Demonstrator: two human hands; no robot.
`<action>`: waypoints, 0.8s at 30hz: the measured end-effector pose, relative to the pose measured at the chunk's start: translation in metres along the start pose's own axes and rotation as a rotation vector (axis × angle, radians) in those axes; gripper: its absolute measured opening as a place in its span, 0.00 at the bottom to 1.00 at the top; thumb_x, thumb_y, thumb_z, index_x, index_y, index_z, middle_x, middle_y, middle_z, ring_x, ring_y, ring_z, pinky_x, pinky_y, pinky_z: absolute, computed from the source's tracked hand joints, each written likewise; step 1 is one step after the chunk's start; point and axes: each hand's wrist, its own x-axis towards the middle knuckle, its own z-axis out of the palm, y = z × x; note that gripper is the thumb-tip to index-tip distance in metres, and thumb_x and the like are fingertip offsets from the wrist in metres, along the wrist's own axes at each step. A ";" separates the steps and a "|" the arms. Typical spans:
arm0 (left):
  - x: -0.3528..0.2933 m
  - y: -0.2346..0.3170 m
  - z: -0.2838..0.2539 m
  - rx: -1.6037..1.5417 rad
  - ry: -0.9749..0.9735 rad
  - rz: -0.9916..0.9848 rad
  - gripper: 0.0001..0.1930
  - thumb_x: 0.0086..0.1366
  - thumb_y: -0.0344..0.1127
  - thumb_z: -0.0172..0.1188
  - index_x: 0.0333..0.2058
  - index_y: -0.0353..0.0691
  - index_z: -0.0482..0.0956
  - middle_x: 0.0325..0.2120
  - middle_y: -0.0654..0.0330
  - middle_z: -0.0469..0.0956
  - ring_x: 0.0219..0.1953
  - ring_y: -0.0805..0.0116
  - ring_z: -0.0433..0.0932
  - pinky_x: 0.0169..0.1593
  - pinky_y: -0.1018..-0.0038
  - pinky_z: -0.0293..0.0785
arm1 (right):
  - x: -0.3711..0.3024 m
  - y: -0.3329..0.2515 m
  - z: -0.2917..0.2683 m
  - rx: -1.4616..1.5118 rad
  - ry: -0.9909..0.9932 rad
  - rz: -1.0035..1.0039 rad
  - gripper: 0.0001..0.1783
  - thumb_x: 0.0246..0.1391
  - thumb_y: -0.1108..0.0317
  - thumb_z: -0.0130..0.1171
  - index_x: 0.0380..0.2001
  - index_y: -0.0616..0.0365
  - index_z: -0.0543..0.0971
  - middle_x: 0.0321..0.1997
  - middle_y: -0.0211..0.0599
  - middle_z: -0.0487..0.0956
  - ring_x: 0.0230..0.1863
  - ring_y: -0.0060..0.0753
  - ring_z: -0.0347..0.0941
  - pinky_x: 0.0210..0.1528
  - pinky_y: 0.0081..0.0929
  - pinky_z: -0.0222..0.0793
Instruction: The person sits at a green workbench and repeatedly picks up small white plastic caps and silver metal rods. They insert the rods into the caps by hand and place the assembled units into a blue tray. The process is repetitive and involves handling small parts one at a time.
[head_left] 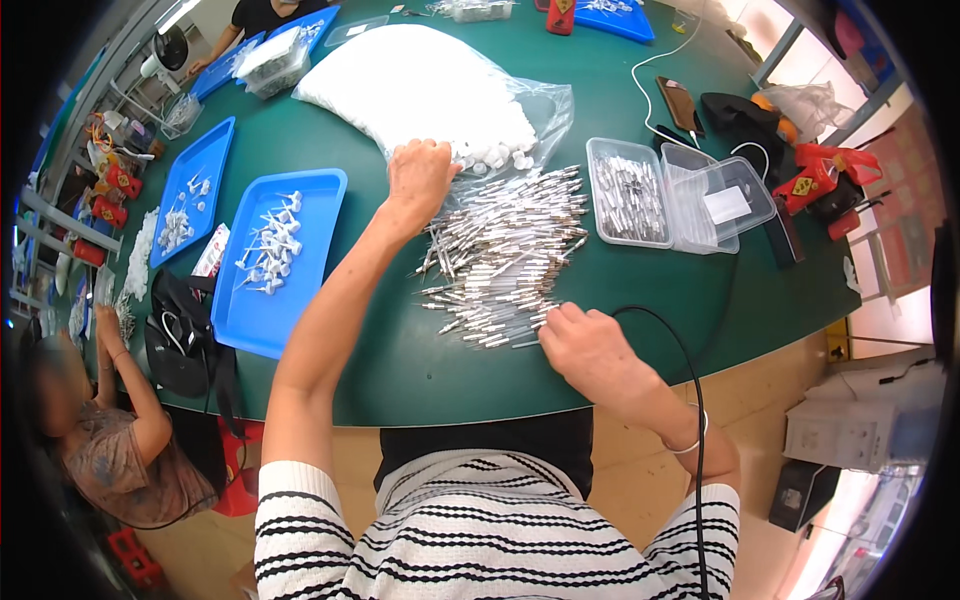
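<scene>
Left hand (418, 180): fingers curled in, back of hand up, at near edge of cap bag; can't make out whether gripping anything. Right hand (592, 350): fingertips pinched narrow at end of one thin rod (525, 345); can't say if held or just touched.

Counts, left to right: two blue trays at near left, outer (212, 150) and inner (265, 322), both with white-headed parts, over ten in inner. One clear bag (552, 105) of white caps (410, 85), far too many to count. One rod heap (505, 250), dozens. One clear box (594, 190) full of similar rods. One phone (680, 106) beyond, cable alongside.

Rod heap between both hands: just below and right of left, just up and left of right. Cap bag directly beyond left.

Left fingertips hidden behind own knuckles. Lower rods buried under upper layers. Far worker (270, 12) cut off at top edge.
</scene>
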 end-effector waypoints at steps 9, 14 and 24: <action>0.005 -0.002 0.007 -0.139 -0.030 -0.191 0.11 0.55 0.40 0.64 0.24 0.37 0.80 0.25 0.51 0.80 0.31 0.52 0.79 0.36 0.60 0.73 | 0.025 0.021 -0.013 1.377 0.710 0.479 0.04 0.49 0.79 0.54 0.27 0.61 0.70 0.22 0.22 0.69 0.24 0.10 0.61 0.23 0.10 0.56; -0.010 -0.004 -0.012 -0.431 0.059 -0.330 0.10 0.55 0.38 0.63 0.24 0.37 0.80 0.26 0.52 0.80 0.29 0.60 0.80 0.35 0.66 0.75 | 0.076 0.029 -0.016 1.592 0.808 0.430 0.01 0.51 0.77 0.51 0.29 0.60 0.70 0.20 0.25 0.68 0.20 0.11 0.62 0.20 0.11 0.56; -0.095 0.031 -0.051 -2.079 -0.245 -0.667 0.04 0.66 0.31 0.55 0.37 0.38 0.72 0.39 0.48 0.80 0.39 0.68 0.82 0.38 0.80 0.81 | 0.100 0.025 0.015 1.734 0.589 0.498 0.01 0.53 0.74 0.54 0.29 0.59 0.73 0.18 0.28 0.71 0.16 0.12 0.60 0.16 0.12 0.53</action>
